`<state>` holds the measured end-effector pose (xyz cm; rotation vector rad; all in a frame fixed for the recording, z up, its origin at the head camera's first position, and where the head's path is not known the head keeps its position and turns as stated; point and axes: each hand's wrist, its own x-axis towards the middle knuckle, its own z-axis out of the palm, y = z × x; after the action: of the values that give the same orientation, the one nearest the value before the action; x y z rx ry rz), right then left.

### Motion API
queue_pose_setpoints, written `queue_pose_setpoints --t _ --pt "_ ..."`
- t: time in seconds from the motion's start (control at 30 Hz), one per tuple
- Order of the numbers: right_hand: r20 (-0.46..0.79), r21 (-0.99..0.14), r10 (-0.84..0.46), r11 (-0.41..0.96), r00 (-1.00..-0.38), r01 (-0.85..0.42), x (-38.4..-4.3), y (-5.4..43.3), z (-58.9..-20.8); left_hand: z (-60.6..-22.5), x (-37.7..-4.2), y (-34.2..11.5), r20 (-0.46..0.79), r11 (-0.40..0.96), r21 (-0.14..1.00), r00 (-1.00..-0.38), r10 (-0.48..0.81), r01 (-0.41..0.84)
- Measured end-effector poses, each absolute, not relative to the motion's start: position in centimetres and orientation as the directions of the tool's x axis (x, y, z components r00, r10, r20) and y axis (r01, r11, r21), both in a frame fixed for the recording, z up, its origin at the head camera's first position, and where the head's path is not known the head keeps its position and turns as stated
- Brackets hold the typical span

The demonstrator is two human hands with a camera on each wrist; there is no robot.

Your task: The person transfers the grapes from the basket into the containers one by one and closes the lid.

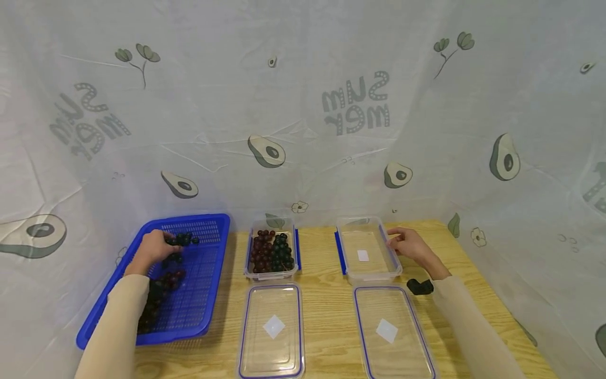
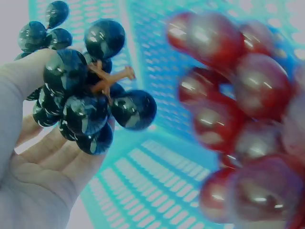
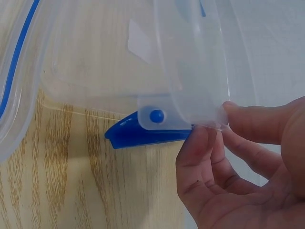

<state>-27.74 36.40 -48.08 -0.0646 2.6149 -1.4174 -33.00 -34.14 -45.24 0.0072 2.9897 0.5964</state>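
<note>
My left hand (image 1: 155, 247) is inside the blue basket (image 1: 215, 279), its fingers and thumb curled round a bunch of dark grapes (image 2: 78, 102) with a brown stem. Red grapes (image 2: 238, 100) hang close beside it in the left wrist view; in the head view they lie nearer the basket's front. At the right, my right hand (image 1: 411, 245) pinches the rim of a clear container (image 1: 369, 273) between thumb and fingers. A blue latch (image 3: 147, 136) sticks out from that container's side. Only a small white label shows in it.
Left of it, another clear container (image 1: 272, 275) holds red and dark grapes. Two clear lids with blue seals, a left lid (image 1: 272, 352) and a right lid (image 1: 395, 358), lie in front. A black object (image 1: 420, 287) sits by the right wrist. A printed curtain (image 1: 303, 105) encloses the wooden table (image 1: 326, 310).
</note>
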Motion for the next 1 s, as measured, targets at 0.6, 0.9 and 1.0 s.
queue_pose_setpoints --t 0.6,0.9,1.0 --pt "-0.131 -0.828 -0.113 0.558 -0.985 0.046 -28.0 36.7 -48.2 -40.6 -31.9 -30.7 -0.088 0.713 0.701 -0.99 0.11 0.017" --pt "-0.127 -0.829 -0.11 0.557 -0.986 0.045 -28.0 36.6 -48.5 -38.6 -31.9 -26.6 -0.072 0.543 0.84 -0.99 0.124 0.007" --pt "-0.127 -0.83 -0.113 0.556 -0.986 0.043 -28.0 36.5 -48.5 -38.2 -31.8 -25.1 -0.054 0.488 0.873 -0.991 0.122 0.012"
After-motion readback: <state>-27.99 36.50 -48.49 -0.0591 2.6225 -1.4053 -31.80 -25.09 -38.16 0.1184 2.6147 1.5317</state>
